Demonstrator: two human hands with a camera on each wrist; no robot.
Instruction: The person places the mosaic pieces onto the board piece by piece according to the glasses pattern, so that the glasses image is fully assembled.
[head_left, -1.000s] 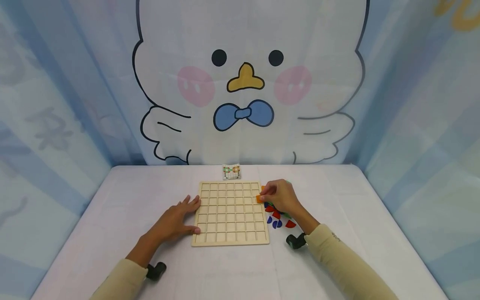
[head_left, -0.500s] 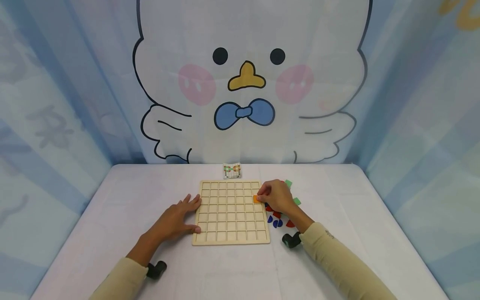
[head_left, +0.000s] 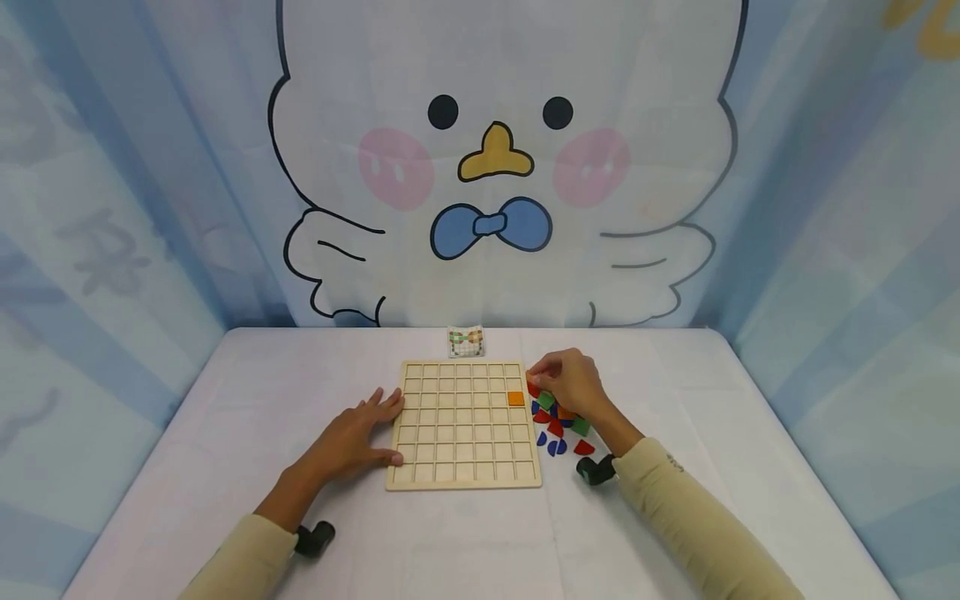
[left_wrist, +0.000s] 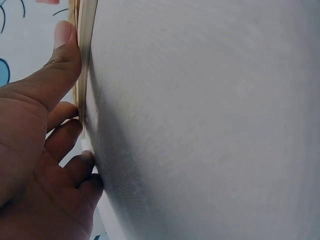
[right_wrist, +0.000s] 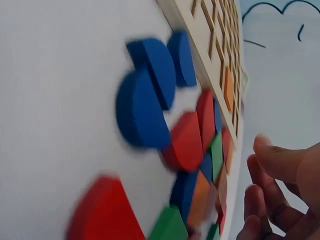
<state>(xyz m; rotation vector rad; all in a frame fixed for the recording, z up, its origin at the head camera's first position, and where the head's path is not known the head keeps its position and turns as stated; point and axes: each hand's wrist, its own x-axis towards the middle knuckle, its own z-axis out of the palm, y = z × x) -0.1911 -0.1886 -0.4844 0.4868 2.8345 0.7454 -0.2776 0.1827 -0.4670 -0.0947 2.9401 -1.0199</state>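
Orange tile [head_left: 516,398] in the grid board's [head_left: 465,486] right-hand column, third row from the far rim

It fills its cell, though you can't judge from here whether it sits fully flush. Your left hand [head_left: 360,435] rests on the board's left rim, fingers spread; if it eased off, a push from the right could slide the board. Your right hand [head_left: 573,387] is at the far end of the loose pieces [head_left: 556,427], fingers loosely bent, thumb and forefinger apart with nothing visible between them. They are near another orange piece [right_wrist: 229,159] beside the board's edge. Because these pieces crowd and overlap, a hurried pinch could scatter neighbours or take two. Beyond the board lies a small patterned card [head_left: 467,342].

Half a second ago your right hand was pinching the tile at that cell; now it has let go and moved off to the pieces.
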